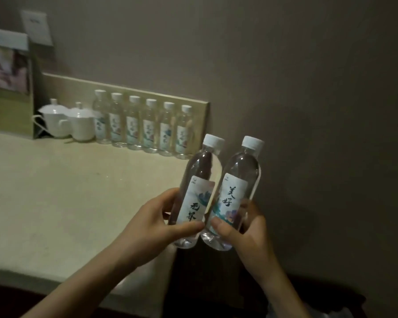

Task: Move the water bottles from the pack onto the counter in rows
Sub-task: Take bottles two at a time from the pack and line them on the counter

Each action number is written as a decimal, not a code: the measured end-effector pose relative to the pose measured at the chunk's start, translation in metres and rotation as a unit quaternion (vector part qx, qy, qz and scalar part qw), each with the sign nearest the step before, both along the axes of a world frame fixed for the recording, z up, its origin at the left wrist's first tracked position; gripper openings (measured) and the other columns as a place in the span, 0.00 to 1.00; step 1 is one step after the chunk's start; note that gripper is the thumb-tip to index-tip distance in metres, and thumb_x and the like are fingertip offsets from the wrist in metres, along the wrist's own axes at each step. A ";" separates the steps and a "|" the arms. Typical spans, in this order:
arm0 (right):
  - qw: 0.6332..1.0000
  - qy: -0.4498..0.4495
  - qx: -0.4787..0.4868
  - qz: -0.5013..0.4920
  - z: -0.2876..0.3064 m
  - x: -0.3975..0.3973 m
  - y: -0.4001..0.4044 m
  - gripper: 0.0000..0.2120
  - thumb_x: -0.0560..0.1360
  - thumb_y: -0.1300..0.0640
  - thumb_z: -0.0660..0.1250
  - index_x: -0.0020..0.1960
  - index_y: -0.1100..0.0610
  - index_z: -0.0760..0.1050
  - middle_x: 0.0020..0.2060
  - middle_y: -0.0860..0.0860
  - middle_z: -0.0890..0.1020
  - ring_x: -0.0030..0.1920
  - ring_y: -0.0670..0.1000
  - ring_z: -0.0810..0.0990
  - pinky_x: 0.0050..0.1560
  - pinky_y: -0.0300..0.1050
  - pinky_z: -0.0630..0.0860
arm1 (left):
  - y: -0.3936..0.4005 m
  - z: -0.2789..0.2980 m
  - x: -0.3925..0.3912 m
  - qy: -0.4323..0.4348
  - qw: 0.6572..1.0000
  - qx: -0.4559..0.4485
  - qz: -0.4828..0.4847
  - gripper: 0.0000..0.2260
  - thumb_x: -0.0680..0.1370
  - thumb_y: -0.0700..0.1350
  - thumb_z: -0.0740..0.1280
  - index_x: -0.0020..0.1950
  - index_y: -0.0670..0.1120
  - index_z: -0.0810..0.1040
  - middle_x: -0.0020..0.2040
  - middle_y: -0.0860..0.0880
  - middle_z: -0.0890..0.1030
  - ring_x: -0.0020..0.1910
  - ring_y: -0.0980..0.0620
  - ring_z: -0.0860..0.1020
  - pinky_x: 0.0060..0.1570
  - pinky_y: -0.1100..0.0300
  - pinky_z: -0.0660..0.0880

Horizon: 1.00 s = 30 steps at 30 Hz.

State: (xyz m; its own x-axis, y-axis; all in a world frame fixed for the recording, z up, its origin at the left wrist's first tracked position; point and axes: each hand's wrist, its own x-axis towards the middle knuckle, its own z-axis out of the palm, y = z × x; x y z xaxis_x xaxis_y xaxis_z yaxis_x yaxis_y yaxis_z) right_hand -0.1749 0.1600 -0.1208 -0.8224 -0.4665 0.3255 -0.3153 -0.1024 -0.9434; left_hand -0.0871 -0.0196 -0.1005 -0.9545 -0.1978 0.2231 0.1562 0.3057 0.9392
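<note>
Water bottles fill both hands: the left hand (147,222) grips one bottle (197,191) round its lower label, thumb across the front, and the right hand (244,230) grips a second bottle (236,193) the same way. The two held bottles touch side by side, tilted slightly, caps up, above the tabletop's (67,198) right edge near its front corner. Six more bottles (143,127) stand upright in one row along the tabletop's back edge, against the low backsplash (129,88), running toward the back right corner. That makes eight bottles in all, each with a white cap. Just left of the row sit two white lidded cups (67,120), touching each other. A framed picture (7,72) leans at the back left.
</note>
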 end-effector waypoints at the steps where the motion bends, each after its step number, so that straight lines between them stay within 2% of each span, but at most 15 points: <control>1: 1.000 0.003 0.001 0.000 0.002 0.003 -0.015 0.20 0.61 0.51 0.77 0.51 0.49 0.79 0.48 0.54 0.86 0.49 0.54 0.86 0.49 0.50 0.83 | -0.016 0.001 0.004 -0.001 1.000 -0.007 0.002 0.20 0.69 0.46 0.78 0.58 0.54 0.78 0.51 0.51 0.85 0.50 0.54 0.84 0.51 0.50 0.81; 4: 1.000 0.001 0.014 0.001 0.008 0.009 -0.054 0.27 0.59 0.51 0.77 0.56 0.56 0.76 0.48 0.54 0.86 0.49 0.54 0.86 0.47 0.48 0.83 | -0.057 0.004 0.014 -0.019 1.000 -0.015 0.015 0.22 0.68 0.48 0.78 0.59 0.57 0.76 0.50 0.52 0.85 0.50 0.54 0.83 0.53 0.47 0.80; 6: 0.999 -0.002 0.033 0.011 0.013 0.012 -0.073 0.29 0.58 0.52 0.77 0.57 0.57 0.75 0.48 0.53 0.85 0.49 0.53 0.85 0.48 0.48 0.83 | -0.078 0.005 0.019 -0.025 0.999 -0.017 0.017 0.23 0.66 0.51 0.78 0.58 0.57 0.76 0.50 0.51 0.85 0.50 0.51 0.83 0.53 0.44 0.80; 11: 0.997 -0.025 0.075 0.027 0.016 0.007 -0.106 0.22 0.66 0.67 0.76 0.57 0.54 0.75 0.48 0.53 0.85 0.51 0.51 0.85 0.52 0.51 0.82 | -0.108 0.002 0.023 -0.033 0.999 0.023 0.018 0.21 0.69 0.42 0.77 0.60 0.51 0.76 0.51 0.46 0.85 0.48 0.49 0.85 0.50 0.48 0.82; 16: 0.996 0.030 0.078 0.042 0.011 -0.009 -0.139 0.22 0.64 0.69 0.75 0.56 0.54 0.78 0.48 0.49 0.86 0.50 0.47 0.84 0.48 0.38 0.80 | -0.129 -0.003 0.022 -0.023 0.998 0.017 0.058 0.23 0.68 0.42 0.78 0.61 0.53 0.76 0.52 0.47 0.85 0.51 0.49 0.84 0.51 0.47 0.82; 19: 0.996 0.028 0.077 0.045 0.005 -0.023 -0.166 0.20 0.65 0.67 0.76 0.53 0.50 0.78 0.49 0.45 0.84 0.53 0.45 0.83 0.50 0.38 0.80 | -0.146 -0.002 0.018 -0.013 0.996 0.016 0.082 0.23 0.68 0.41 0.78 0.59 0.54 0.77 0.52 0.50 0.85 0.51 0.51 0.84 0.52 0.49 0.82; 23: 0.994 0.004 0.096 0.057 0.005 -0.038 -0.208 0.22 0.62 0.59 0.74 0.55 0.50 0.79 0.53 0.47 0.84 0.57 0.48 0.82 0.58 0.53 0.80 | -0.177 0.001 0.008 -0.017 0.993 0.011 0.115 0.24 0.67 0.38 0.78 0.60 0.54 0.77 0.51 0.50 0.84 0.49 0.52 0.84 0.50 0.50 0.82; 28: 0.994 -0.023 0.097 0.034 0.012 -0.054 -0.266 0.30 0.57 0.56 0.74 0.59 0.58 0.76 0.48 0.52 0.85 0.51 0.51 0.85 0.51 0.50 0.83 | -0.228 0.001 -0.010 -0.017 0.992 0.001 0.129 0.25 0.67 0.37 0.78 0.60 0.52 0.77 0.52 0.49 0.83 0.49 0.51 0.84 0.50 0.52 0.82; 30: 0.994 -0.042 0.097 0.030 0.015 -0.059 -0.290 0.31 0.56 0.57 0.74 0.60 0.58 0.76 0.48 0.53 0.85 0.51 0.52 0.85 0.52 0.51 0.82 | -0.253 0.001 -0.020 -0.011 0.992 0.003 0.125 0.26 0.66 0.36 0.78 0.61 0.51 0.77 0.53 0.47 0.83 0.50 0.50 0.83 0.50 0.51 0.82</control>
